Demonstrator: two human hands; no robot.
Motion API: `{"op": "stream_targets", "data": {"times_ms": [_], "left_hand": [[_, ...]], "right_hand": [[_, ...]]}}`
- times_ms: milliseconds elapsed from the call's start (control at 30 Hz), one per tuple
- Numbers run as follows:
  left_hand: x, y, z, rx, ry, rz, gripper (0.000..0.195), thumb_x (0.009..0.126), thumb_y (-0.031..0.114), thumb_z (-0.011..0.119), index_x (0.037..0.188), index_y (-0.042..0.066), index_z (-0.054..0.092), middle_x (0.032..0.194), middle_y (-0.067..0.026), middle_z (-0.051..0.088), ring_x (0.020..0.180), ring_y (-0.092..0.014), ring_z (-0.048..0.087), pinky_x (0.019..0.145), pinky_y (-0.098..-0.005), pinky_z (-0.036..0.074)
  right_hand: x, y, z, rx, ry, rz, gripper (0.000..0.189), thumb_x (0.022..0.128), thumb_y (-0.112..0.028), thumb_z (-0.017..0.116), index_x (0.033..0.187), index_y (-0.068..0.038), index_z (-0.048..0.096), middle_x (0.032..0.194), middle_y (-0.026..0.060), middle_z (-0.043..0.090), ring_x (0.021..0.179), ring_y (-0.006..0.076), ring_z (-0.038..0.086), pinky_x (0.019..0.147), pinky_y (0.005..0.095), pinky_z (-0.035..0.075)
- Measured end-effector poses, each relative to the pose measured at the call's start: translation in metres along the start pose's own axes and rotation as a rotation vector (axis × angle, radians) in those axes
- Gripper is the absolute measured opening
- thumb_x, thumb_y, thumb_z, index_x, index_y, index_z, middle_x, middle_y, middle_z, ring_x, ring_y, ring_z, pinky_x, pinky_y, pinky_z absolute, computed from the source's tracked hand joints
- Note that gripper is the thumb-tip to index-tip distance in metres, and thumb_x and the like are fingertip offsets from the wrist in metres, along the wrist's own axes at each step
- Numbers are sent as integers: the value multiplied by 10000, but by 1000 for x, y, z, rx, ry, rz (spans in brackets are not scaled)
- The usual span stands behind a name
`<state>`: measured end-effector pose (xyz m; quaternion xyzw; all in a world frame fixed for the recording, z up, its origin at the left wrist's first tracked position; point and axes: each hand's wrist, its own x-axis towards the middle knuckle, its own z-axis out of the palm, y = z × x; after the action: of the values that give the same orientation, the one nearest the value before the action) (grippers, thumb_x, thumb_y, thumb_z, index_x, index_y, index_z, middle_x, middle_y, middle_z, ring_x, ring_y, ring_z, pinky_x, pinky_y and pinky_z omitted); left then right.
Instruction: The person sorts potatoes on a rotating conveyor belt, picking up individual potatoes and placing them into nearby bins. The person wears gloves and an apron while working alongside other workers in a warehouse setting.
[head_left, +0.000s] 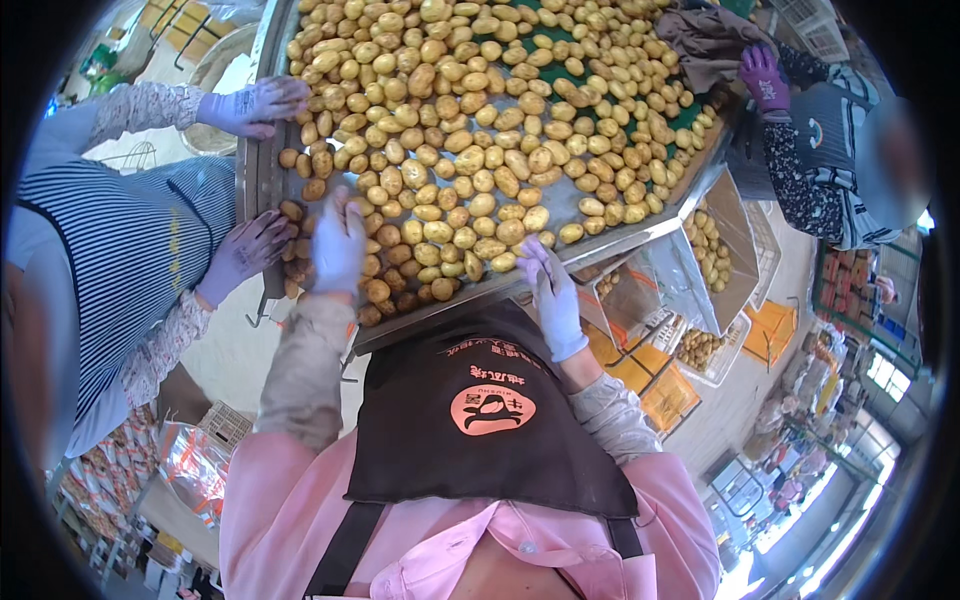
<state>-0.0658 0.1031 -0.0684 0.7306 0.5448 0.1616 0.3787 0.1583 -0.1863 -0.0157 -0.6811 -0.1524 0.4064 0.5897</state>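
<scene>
Many small yellow-brown potatoes (470, 160) lie across a metal sorting table (585, 251) before me. In a white and purple glove, my left hand (337, 244) is over the potatoes near the left front corner. It is blurred, and whether a potato is under its fingers is hidden. At the front edge rests my right hand (553, 300), gloved alike, its fingers a little apart and nothing seen in them. Its fingertips are beside the nearest potatoes. Browner potatoes (376, 291) are gathered along the near left rim.
A co-worker's gloved hands (255, 105) are at the table's left edge. Across on the right, another person's purple-gloved hand (765, 79) is by a brown cloth (709, 41). A lined crate of potatoes (709, 251), a white basket (709, 349) and yellow carts (660, 390) stand right.
</scene>
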Motion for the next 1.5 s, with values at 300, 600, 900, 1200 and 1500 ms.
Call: {"op": "stream_targets", "data": {"times_ms": [300, 600, 900, 1200, 1500], "left_hand": [[-94, 19, 31, 349, -548, 870, 494, 1077, 411, 611, 1493, 146, 653, 1537, -113, 629, 1510, -332, 512, 1311, -533, 306], [-42, -4, -10, 228, 30, 461, 337, 975, 172, 750, 1287, 47, 729, 1341, -178, 718, 1276, -403, 667, 1069, -502, 551], [-45, 7, -4, 452, -254, 707, 483, 950, 212, 738, 1427, 150, 696, 1522, -129, 628, 1446, -363, 550, 1216, -561, 421], [27, 38, -13, 276, 34, 486, 374, 994, 129, 683, 1363, 86, 718, 1341, -179, 721, 1189, -420, 705, 1004, -492, 581], [77, 53, 29, 581, -284, 345, 309, 985, 188, 669, 1281, 157, 756, 1191, -154, 722, 1032, -394, 739, 879, -521, 600]], "right_hand": [[-29, -20, -158, -603, 582, -260, 302, 1137, -233, 608, 1366, -54, 688, 1218, 50, 724, 1031, 167, 689, 922, 327, 566], [-15, -31, -259, -645, 911, -344, 441, 1042, -103, 684, 1459, 18, 604, 1349, 164, 662, 1197, 247, 661, 1046, 407, 549], [81, 4, 117, -1478, -348, -450, 654, 981, -432, 682, 1511, -76, 543, 1521, 167, 576, 1371, 397, 565, 1051, 634, 513], [219, -50, 153, -1505, -409, -250, 387, 1053, -203, 622, 1439, -181, 614, 1333, 187, 680, 1110, 384, 761, 912, 494, 625], [114, -2, 59, -952, -125, -390, 421, 1002, -286, 747, 1359, -83, 655, 1191, 155, 741, 1060, 342, 764, 893, 469, 619]]}}
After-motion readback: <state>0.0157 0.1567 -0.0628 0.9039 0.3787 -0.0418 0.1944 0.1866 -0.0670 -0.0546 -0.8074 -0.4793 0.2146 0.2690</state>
